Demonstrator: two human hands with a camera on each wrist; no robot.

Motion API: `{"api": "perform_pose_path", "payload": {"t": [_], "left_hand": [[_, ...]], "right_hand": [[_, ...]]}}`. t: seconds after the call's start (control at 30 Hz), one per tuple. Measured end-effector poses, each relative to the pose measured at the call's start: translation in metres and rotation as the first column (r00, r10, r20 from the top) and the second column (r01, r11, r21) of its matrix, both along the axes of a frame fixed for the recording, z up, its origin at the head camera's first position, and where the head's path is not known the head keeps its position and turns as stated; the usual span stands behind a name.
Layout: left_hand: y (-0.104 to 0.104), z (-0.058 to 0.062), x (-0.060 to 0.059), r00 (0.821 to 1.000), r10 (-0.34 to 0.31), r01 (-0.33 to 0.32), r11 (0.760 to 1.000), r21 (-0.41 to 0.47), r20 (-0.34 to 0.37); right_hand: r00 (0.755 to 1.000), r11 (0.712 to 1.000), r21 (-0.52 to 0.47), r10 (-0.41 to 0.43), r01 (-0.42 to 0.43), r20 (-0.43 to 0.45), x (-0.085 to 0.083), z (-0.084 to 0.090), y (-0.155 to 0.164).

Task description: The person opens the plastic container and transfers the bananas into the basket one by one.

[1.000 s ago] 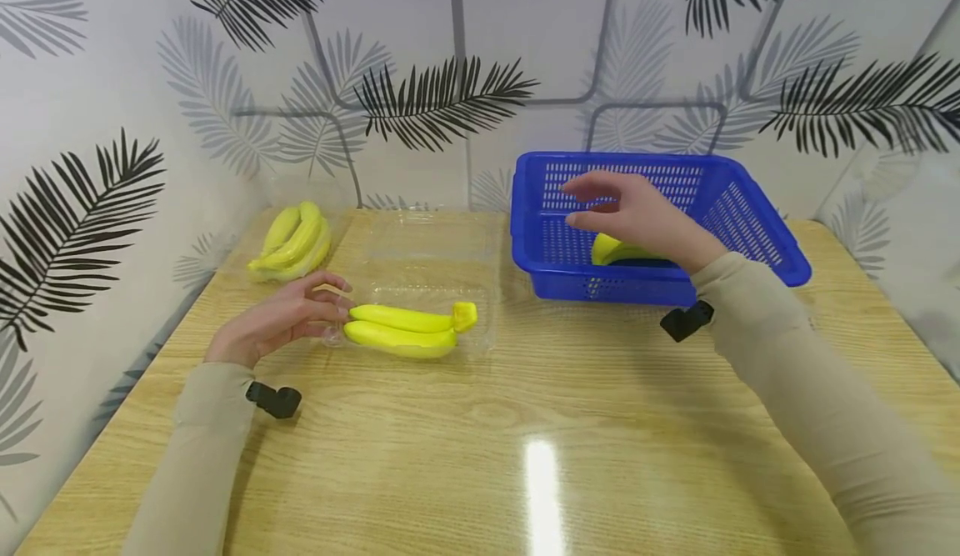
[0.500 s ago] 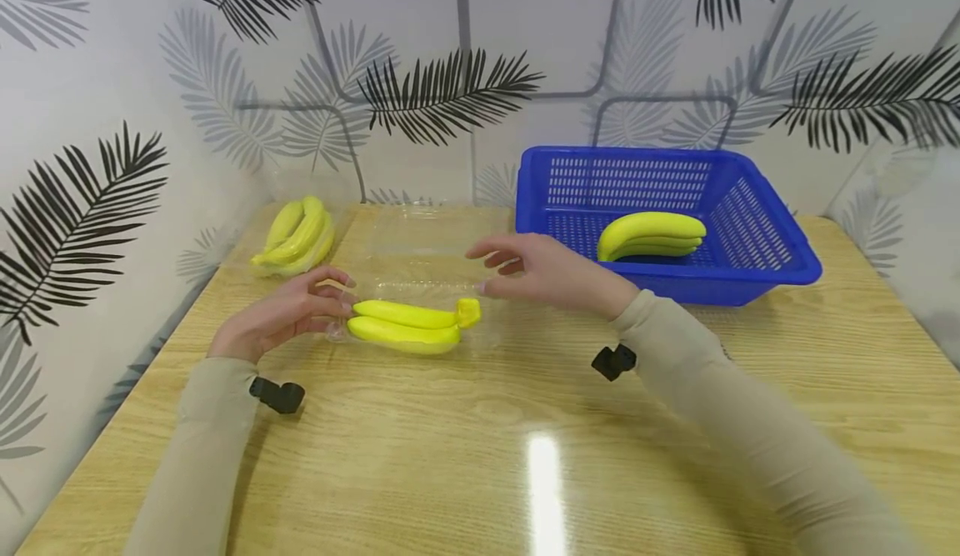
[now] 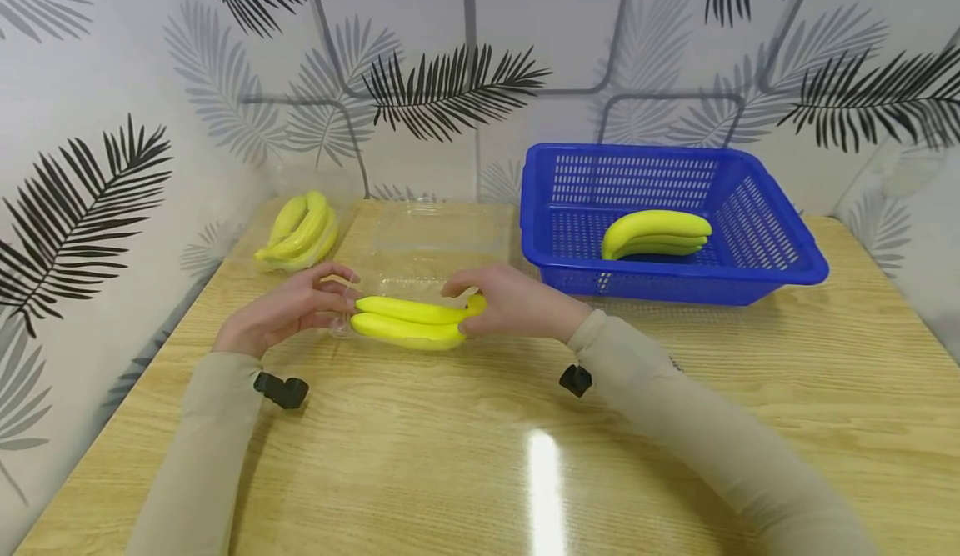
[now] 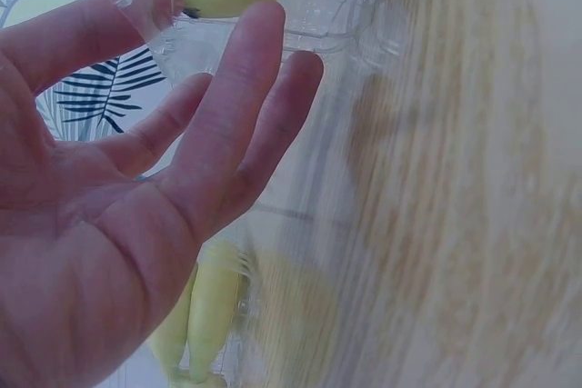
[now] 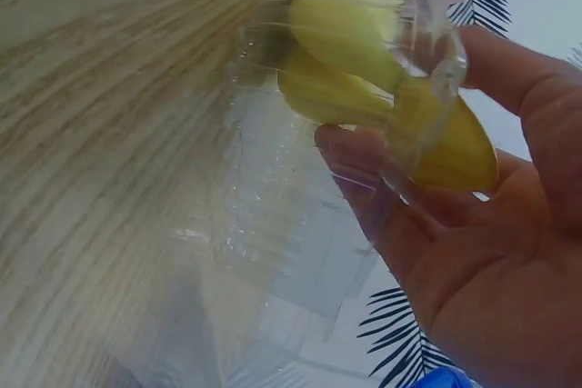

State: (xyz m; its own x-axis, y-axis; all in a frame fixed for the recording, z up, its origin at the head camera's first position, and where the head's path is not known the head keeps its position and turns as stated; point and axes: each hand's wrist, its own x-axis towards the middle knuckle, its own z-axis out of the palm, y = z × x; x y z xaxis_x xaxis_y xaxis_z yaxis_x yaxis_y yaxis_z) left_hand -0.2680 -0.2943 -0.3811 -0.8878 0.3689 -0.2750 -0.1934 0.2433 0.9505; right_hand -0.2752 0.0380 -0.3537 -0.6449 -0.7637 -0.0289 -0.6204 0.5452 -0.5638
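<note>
At table centre, right hand (image 3: 510, 306) curls round stem end of banana bunch (image 3: 408, 323) in clear clamshell (image 3: 427, 243); left hand (image 3: 288, 310) pinches its 9 o'clock edge. Blue basket (image 3: 757, 277) at 2 o'clock holds bananas (image 3: 655, 232).

Blue basket (image 3: 757, 268); far banana bunch (image 3: 300, 229)

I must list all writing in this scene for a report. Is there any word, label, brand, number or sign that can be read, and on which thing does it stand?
None: no readable text shows in any view.
Clear plastic box, bananas, blue basket: no label visible.
Wall: only a leaf pattern.
</note>
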Motion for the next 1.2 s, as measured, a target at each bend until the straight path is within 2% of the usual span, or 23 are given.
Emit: {"api": "perform_pose_path", "payload": {"t": [0.17,0.33,0.57,0.9,1.2], "left_hand": [[0.0,0.0,0.0,1.0,-0.002,0.002,1.0,0.004,-0.001],[0.0,0.001,0.0,1.0,-0.011,0.011,1.0,-0.003,-0.002],[0.0,0.001,0.001,1.0,-0.016,0.016,1.0,-0.001,-0.004],[0.0,0.0,0.001,1.0,-0.016,0.016,1.0,-0.001,-0.007],[0.001,0.002,0.001,1.0,-0.02,0.02,1.0,0.016,-0.001]], "right_hand": [[1.0,0.998,0.062,-0.005,0.005,0.004,-0.003,-0.002,-0.008],[0.999,0.992,0.12,0.025,-0.028,0.025,-0.004,0.0,-0.017],[0.997,0.977,0.21,0.056,-0.043,-0.056,-0.008,-0.003,-0.028],[0.993,0.979,0.198,-0.028,0.051,-0.118,-0.008,-0.002,-0.022],[0.981,0.988,0.121,-0.068,0.091,-0.182,-0.005,0.021,-0.012]]}}
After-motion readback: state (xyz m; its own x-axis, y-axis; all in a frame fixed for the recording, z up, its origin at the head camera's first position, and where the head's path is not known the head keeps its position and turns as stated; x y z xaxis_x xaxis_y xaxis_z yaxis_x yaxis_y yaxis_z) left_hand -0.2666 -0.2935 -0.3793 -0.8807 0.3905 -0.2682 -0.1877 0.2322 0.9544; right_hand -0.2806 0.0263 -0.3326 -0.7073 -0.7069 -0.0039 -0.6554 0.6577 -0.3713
